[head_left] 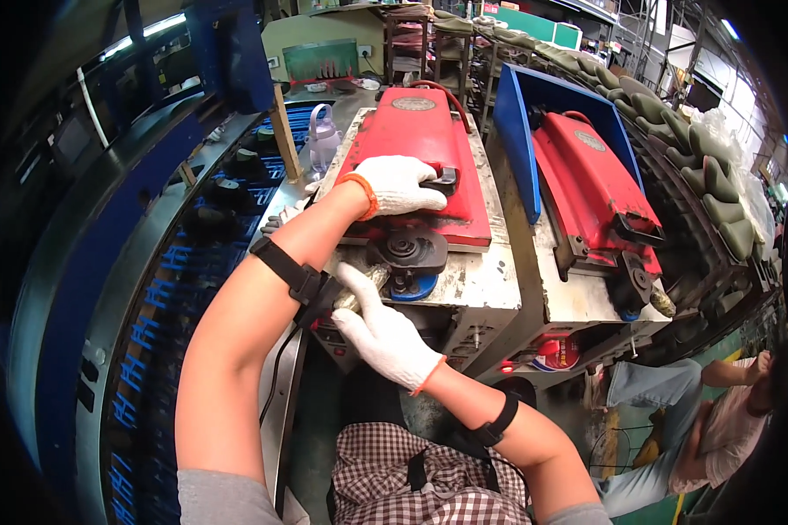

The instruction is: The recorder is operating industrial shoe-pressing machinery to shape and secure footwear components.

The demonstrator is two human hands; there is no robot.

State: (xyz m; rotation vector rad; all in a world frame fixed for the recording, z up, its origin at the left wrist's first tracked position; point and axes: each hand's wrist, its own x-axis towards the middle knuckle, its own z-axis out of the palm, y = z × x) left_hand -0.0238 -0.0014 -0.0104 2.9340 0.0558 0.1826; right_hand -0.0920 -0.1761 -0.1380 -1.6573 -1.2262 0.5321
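Observation:
My left hand [398,185], in a white knitted glove with an orange cuff, reaches across the front of a red machine cover [411,131]. Its fingers close around the dark metal handle [447,178], whose right end shows past them. Lower down, my right hand [383,337], gloved in white too, has thumb and fingers on either side of a wrapped lever handle [373,282]. That lever joins a black rounded cam piece [409,251] on the machine's front, above a blue part [414,288]. Some of the lever is hidden by the glove.
A second red machine [591,179] with a blue guard [518,140] stands at the right. On the left runs a rack with blue prongs [149,302]. A clear bottle [323,140] stands behind my left arm. Olive padded pieces [718,179] line the far right, and a seated person [700,446] is near.

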